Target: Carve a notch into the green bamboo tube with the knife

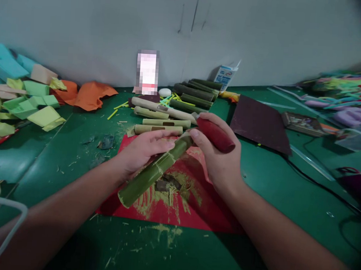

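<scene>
A green bamboo tube (162, 166) lies slanted over a red sheet (200, 217), its near end towards the lower left. My left hand (147, 149) is closed around its left side, thumb on top. In my right hand (219, 166) is a red-handled tool (215, 135), gripped with the handle pointing right. Its working end is at the tube's far end and I cannot make it out clearly. My right thumb presses at that far end of the tube. Under the tube, shavings and pale dust (171, 191) are scattered over the sheet.
Peeled bamboo pieces (159, 129) and green bamboo tubes (198, 91) lie behind my hands. A phone (147, 72) leans on the wall beside a drink carton (225, 76). Dark sandpaper-like sheet (260, 123) lies right; folded coloured paper (32, 97) is heaped left. A black cable (318, 182) crosses the right.
</scene>
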Demonstrator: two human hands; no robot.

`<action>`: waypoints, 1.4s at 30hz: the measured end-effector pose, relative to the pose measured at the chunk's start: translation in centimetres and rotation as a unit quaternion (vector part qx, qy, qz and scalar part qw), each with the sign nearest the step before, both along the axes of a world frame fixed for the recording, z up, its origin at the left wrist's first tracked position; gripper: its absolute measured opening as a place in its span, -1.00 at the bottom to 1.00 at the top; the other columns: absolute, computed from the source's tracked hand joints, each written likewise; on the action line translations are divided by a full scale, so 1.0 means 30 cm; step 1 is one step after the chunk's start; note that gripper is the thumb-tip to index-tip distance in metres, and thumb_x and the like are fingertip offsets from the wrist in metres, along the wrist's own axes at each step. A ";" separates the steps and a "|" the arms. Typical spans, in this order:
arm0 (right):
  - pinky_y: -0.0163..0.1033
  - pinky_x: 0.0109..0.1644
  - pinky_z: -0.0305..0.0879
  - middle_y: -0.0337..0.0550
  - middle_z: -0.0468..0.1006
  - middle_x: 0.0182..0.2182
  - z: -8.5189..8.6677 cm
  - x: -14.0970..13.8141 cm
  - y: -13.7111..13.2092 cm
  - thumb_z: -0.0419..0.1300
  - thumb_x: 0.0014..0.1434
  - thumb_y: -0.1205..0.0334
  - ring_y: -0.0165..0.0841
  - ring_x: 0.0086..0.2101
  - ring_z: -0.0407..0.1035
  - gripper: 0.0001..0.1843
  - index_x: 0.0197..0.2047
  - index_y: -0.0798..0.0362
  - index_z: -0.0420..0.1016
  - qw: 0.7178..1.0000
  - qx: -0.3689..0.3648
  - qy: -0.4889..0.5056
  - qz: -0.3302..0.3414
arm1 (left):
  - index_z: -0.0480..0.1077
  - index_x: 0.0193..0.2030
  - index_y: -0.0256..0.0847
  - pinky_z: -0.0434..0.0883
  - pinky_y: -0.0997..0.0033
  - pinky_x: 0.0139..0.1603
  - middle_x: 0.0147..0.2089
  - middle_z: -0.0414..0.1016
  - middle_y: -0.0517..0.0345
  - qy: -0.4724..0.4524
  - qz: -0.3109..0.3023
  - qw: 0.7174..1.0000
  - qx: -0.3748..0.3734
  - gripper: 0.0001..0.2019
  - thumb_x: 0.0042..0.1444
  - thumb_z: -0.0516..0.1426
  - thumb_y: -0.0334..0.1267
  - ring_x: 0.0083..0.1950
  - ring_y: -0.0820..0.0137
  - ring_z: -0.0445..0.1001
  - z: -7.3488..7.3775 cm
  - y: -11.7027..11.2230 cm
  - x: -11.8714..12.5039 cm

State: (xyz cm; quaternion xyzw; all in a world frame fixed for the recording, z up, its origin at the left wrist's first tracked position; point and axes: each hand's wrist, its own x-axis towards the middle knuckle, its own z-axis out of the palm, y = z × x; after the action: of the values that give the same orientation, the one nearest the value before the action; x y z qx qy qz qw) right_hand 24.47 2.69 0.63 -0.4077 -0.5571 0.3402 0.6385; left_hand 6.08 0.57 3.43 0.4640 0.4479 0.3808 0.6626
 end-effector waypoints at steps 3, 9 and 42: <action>-0.05 0.00 0.57 -0.17 0.65 -0.04 -0.011 -0.003 0.004 0.49 0.05 0.03 -0.24 -0.11 0.54 -0.60 -0.04 -0.12 0.61 0.999 -0.023 -0.009 0.045 | 0.47 0.25 -0.14 0.59 0.12 0.03 0.11 0.65 -0.02 0.017 -0.002 1.000 -0.003 -0.51 0.16 0.29 -0.20 0.06 0.14 0.65 -0.007 0.003 -0.002; -0.07 0.02 0.52 -0.19 0.64 -0.07 -0.056 0.018 0.058 0.50 0.01 0.02 -0.26 -0.12 0.52 -0.59 -0.07 -0.10 0.61 0.999 -0.019 0.009 -0.028 | 0.52 0.14 -0.21 0.60 0.13 -0.12 -0.01 0.67 -0.06 0.132 -0.051 0.990 0.023 -0.50 0.10 0.33 -0.03 -0.15 0.20 0.66 0.003 0.031 -0.039; -0.15 -0.37 0.35 -0.25 0.45 -0.61 -0.034 0.004 0.038 0.29 0.15 0.01 -0.30 -0.51 0.39 -0.73 -0.50 -0.06 0.47 0.991 -0.048 -0.120 0.019 | 0.60 -0.21 -0.20 0.51 0.09 0.16 0.00 0.60 0.00 0.434 -0.096 0.787 0.428 -0.84 0.12 0.21 -0.26 0.07 0.16 0.57 -0.134 0.038 -0.052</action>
State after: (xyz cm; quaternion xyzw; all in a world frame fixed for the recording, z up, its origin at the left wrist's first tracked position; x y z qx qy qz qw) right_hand 24.60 3.83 -0.38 -0.4649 -0.6208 0.3273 0.5397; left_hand 4.51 1.72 -0.59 0.8569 0.4327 0.2263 0.1652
